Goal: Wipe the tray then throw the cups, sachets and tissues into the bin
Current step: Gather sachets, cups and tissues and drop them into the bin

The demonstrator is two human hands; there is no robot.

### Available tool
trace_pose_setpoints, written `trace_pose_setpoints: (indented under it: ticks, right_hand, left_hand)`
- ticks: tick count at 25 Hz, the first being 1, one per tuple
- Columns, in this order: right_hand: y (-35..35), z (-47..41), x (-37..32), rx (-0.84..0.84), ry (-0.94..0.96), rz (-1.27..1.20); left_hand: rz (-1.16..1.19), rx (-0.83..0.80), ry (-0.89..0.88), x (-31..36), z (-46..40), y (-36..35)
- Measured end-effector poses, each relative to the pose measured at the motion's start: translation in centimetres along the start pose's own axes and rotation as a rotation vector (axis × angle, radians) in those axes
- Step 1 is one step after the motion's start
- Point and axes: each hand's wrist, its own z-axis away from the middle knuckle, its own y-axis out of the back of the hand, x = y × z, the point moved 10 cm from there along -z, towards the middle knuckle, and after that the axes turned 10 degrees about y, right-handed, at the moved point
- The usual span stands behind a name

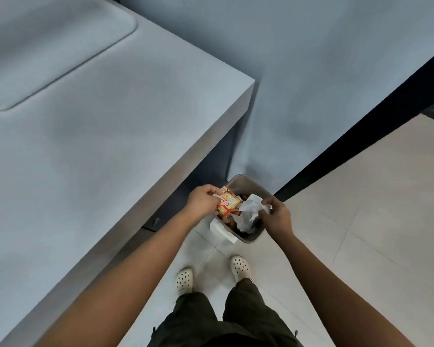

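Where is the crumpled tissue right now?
In the head view the tissue is held in the right hand, over the open bin, right beside the sachets held by the left hand.

Head view, steeply downward, above bin (252, 237)

Wore dark olive trousers (238, 319), loose and creased, with what looked like a side pocket flap or buckle at each outer thigh edge. Had pale cream clogs on both feet, the left clog (184, 280) and the right clog (241, 267), each perforated with round dark holes across the toe. Showed both forearms bare to the lower edge of the view, no sleeve visible on either. Carried no watch, ring or band on the left hand (204, 201) or the right hand (277, 216).
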Motion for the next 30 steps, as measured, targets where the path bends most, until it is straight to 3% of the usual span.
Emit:
trace_pose_setpoints:
  ticks: [9, 12, 15, 20, 24, 30]
  right_hand:
    - [-3.5, -7.8, 5.6, -0.29, 0.019, 0.144]
    - [-5.5, -9.3, 6.5, -0.361, 0.016, 0.146]
    - [-7.6, -9.6, 8.7, -0.517, -0.145, 0.182]
    - [-8.9, -9.0, 11.1, -0.621, -0.263, 0.218]
    - [-9.0, -7.7, 7.2, -0.571, -0.183, 0.101]
    - [-6.3, -4.3, -9.0, -0.426, 0.076, -0.193]
  left_hand:
    - [0.132, 0.176, 0.257, -3.7, -6.9, -5.3]
    - [0.181, 0.116, 0.306, -5.0, -8.2, -7.4]
    - [0.181, -0.055, 0.344, -5.7, -7.9, -9.9]
    - [0.199, 0.046, 0.315, -6.7, -6.2, -8.0]
    - [0.236, 0.068, 0.217, -5.2, -4.0, -5.5]
    - [0.309, 0.05, -0.028, -0.7, 3.7, 0.9]
